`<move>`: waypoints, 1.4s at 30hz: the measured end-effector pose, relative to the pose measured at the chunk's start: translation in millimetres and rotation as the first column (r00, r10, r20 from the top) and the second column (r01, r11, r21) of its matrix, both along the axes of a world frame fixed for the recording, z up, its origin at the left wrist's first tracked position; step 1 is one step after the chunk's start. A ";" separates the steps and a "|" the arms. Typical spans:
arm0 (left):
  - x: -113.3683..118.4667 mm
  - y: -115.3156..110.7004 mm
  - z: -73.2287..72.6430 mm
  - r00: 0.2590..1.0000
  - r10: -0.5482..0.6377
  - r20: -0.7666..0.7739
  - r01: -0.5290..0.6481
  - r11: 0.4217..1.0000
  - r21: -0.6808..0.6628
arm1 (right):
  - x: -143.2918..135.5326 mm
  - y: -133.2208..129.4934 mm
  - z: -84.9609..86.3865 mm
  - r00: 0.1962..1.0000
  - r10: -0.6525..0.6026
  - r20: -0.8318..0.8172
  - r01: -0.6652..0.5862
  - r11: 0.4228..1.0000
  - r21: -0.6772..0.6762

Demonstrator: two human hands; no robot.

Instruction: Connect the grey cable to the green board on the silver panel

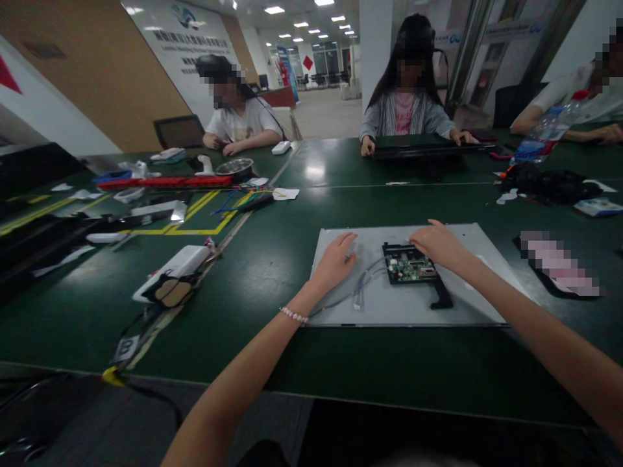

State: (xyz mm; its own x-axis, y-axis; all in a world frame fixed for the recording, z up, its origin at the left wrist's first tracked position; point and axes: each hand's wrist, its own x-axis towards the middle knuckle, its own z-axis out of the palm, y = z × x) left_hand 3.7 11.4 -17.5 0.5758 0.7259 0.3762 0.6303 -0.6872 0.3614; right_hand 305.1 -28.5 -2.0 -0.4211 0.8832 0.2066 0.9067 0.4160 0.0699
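A flat grey-white panel (467,305) lies on the green table in front of me. On it sits a black plastic bracket (442,295) carrying a green circuit board (411,268), with an arm of the bracket reaching toward me. My right hand (438,245) grips the bracket at its far right edge; the fingertips are partly hidden there. Over the panel's left part is my left hand (337,259), fingers stretched out and thumb apart, holding nothing. Grey cables (361,285) run from the board's left side across the panel toward my left wrist.
A white battery-like pack (178,275) with wires lies to the left. A phone in a pink case (559,263) rests right of the panel. Farther off are red strips (165,182), a plastic bottle (545,136) and black cables (549,185). Several people sit across the table.
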 end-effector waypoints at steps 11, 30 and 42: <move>-0.6 1.9 -2.6 0.998 -0.034 -0.053 0.035 0.999 0.023 | 4.0 -11.6 -3.3 0.993 -0.039 -0.109 0.034 0.998 -0.055; 2.4 2.1 -4.0 0.990 -0.066 -0.128 0.072 0.997 0.041 | -0.8 -21.9 -5.0 0.986 -0.136 -0.093 0.134 0.990 -0.035; 37.0 -45.5 60.0 0.945 -0.253 0.206 0.271 0.960 -0.067 | -2.9 -73.8 34.0 0.892 0.203 -0.405 -0.231 0.973 -0.023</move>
